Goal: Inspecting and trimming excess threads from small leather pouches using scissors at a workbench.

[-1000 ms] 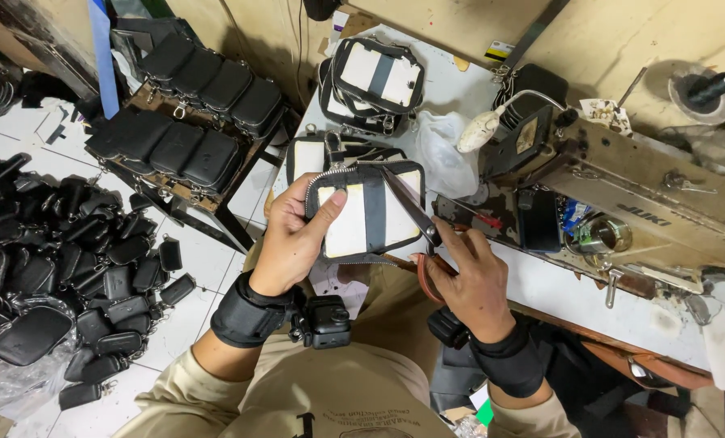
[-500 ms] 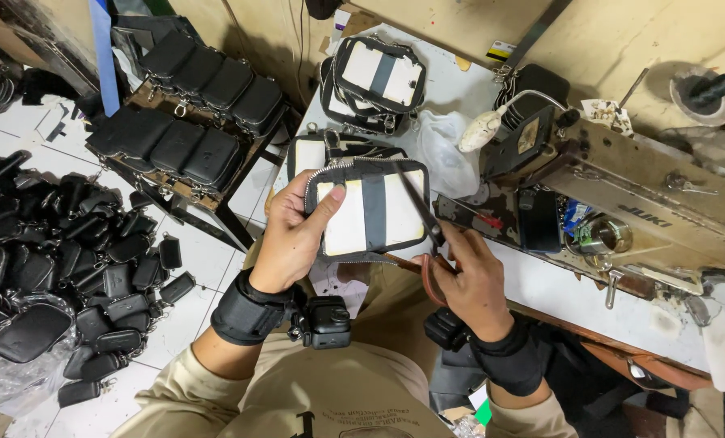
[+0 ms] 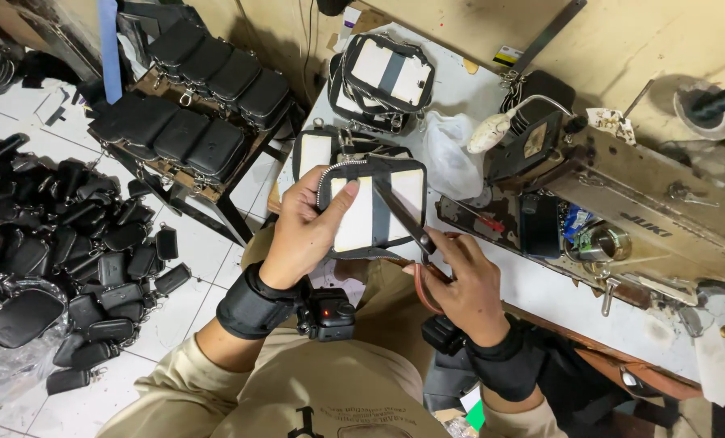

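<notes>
**A:** Start at the fingers. What do you have?

**B:** My left hand [image 3: 310, 227] is wrapped around the left edge of the small pouch [image 3: 371, 211], thumb lying across its white panel, fingers curled behind and clamped on it. My right hand [image 3: 464, 280] is closed through the handles of the scissors [image 3: 407, 219], whose blades are slightly parted and lie slanted across the pouch's dark centre strap.

**A:** Where is the pouch itself?

**B:** Held up off the white table [image 3: 468, 89], just in front of the sewing machine [image 3: 622, 219], zip edge uppermost, over my lap.

**A:** Anything different from half a second ago?

**B:** Yes. Then the scissors sat off the pouch's right edge; now the blades reach in over its face. My right hand has shifted left and up a little. The left grip looks unchanged.

**A:** And further out?

**B:** More half-made pouches [image 3: 383, 77] stacked at the table's far end. To the left, a rack [image 3: 192, 174] carrying rows of finished black cases [image 3: 216, 73], and a heap of black cases [image 3: 62, 259] on the tiled floor.
</notes>
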